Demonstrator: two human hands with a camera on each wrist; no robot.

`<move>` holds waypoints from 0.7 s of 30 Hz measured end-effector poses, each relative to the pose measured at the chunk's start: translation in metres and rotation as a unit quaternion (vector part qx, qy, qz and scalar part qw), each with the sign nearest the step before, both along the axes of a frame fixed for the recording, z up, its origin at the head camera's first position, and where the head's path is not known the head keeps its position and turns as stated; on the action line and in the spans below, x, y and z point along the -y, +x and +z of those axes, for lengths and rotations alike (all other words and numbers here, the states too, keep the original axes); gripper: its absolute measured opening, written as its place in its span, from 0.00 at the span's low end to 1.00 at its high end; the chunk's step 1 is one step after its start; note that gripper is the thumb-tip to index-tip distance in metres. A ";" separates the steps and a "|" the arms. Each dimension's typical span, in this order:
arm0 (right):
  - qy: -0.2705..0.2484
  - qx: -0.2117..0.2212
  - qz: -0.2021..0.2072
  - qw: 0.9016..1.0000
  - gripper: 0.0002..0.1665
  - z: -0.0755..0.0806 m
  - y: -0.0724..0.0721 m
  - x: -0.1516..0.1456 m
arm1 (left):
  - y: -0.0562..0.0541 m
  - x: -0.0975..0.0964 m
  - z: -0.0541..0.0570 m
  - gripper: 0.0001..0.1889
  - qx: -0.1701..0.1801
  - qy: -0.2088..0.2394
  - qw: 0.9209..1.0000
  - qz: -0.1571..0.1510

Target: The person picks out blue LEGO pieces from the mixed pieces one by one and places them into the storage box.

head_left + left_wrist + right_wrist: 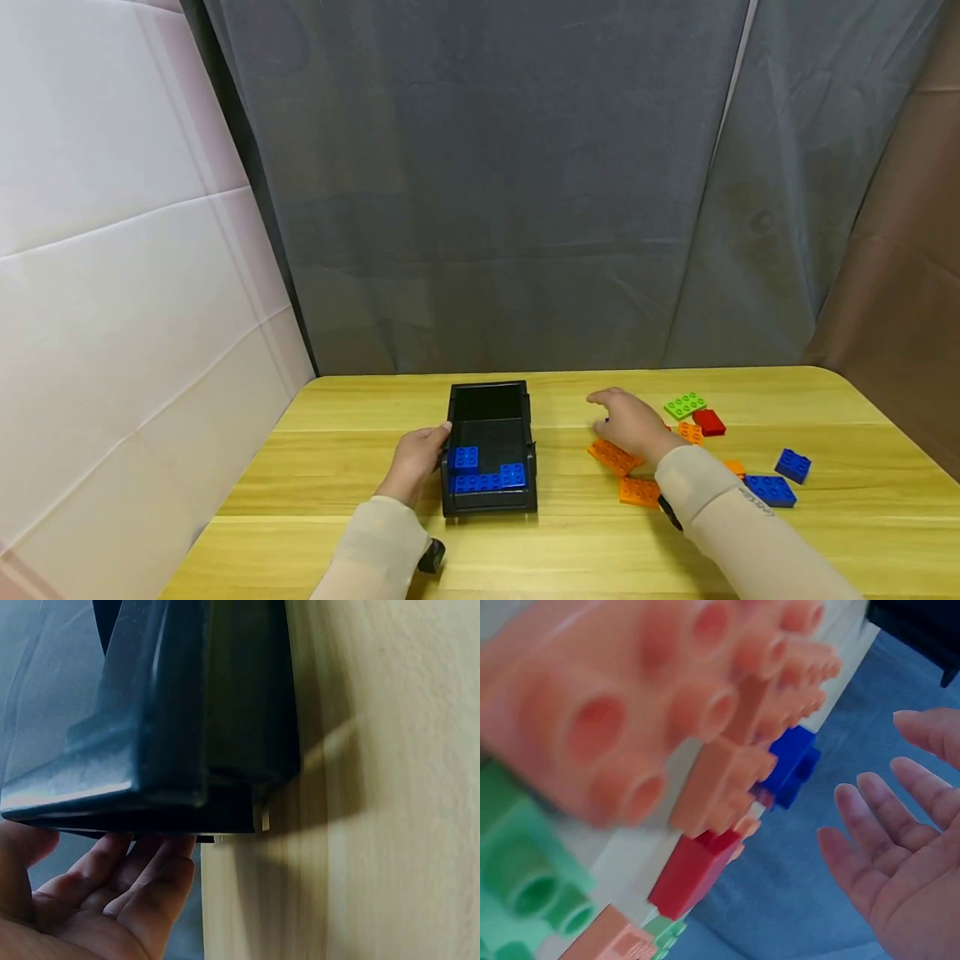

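Note:
A black plastic bin (487, 502) stands on the table with blue bricks (466, 458) gathered at its near end. My left hand (416, 463) holds the bin by its left side, thumb at the rim; in the left wrist view the fingers (161, 889) touch its wall. To the right of the bin, my right hand (633, 422) hovers over loose building bricks, fingers spread and nothing held. Beneath it a blue brick (789, 761) is mostly hidden in the head view. Nearest that hand lie orange bricks (615, 457).
Beyond the right hand are a green brick (685, 406) and a red brick (709, 422). More blue bricks (770, 491) lie by the right forearm. Grey cloth (480, 208) hangs behind the wooden table (360, 400), and a white panel (135, 250) borders its left side.

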State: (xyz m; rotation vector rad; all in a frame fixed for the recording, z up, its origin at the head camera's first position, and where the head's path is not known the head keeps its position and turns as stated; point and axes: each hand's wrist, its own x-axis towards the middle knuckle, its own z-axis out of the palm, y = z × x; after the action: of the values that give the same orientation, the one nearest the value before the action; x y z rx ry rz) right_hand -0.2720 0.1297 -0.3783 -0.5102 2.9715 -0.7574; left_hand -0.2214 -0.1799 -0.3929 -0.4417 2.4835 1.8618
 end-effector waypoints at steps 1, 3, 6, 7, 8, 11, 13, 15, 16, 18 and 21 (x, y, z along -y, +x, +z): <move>0.004 0.000 0.000 1.000 0.27 -0.001 0.000 -0.001 | 0.000 0.000 0.000 0.22 0.000 0.001 1.000 0.000; 0.013 0.001 0.002 1.000 0.25 -0.002 -0.001 -0.004 | 0.000 0.001 0.000 0.22 0.000 0.002 1.000 0.000; 0.035 0.001 0.006 0.999 0.24 -0.003 -0.001 -0.006 | 0.000 0.001 0.000 0.22 0.001 0.001 1.000 0.000; 0.042 0.002 0.007 0.999 0.24 -0.004 -0.002 -0.007 | 0.001 0.001 0.001 0.22 0.002 0.001 1.000 0.000; 0.049 0.003 0.008 0.999 0.23 -0.004 -0.002 -0.007 | 0.001 0.002 0.001 0.22 0.003 0.000 1.000 -0.001; 0.060 0.011 0.005 0.998 0.23 -0.005 -0.002 -0.008 | 0.001 0.002 0.001 0.22 0.007 -0.001 1.000 -0.001; 0.059 0.020 -0.001 0.998 0.24 -0.006 -0.003 -0.009 | 0.001 0.002 0.002 0.22 0.010 -0.002 1.000 -0.001; 0.061 0.026 -0.005 0.998 0.25 -0.007 -0.003 -0.010 | 0.001 0.002 0.002 0.23 0.011 -0.003 1.000 -0.002; 0.063 0.029 -0.008 0.998 0.25 -0.008 -0.003 -0.010 | 0.001 0.002 0.002 0.23 0.013 -0.002 1.000 -0.002; 0.064 0.036 -0.012 0.997 0.26 -0.009 -0.004 -0.011 | 0.001 0.001 0.002 0.23 0.013 -0.002 1.000 -0.003; 0.068 0.041 -0.017 0.997 0.27 -0.011 -0.006 -0.013 | 0.000 0.001 0.001 0.22 0.015 -0.001 1.000 -0.002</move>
State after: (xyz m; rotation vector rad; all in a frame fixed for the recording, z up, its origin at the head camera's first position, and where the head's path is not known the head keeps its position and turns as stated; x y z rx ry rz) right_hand -0.2777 0.1423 -0.3891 -0.4111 2.9350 -0.5577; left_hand -0.2211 -0.1809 -0.3921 -0.4602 2.4657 1.8361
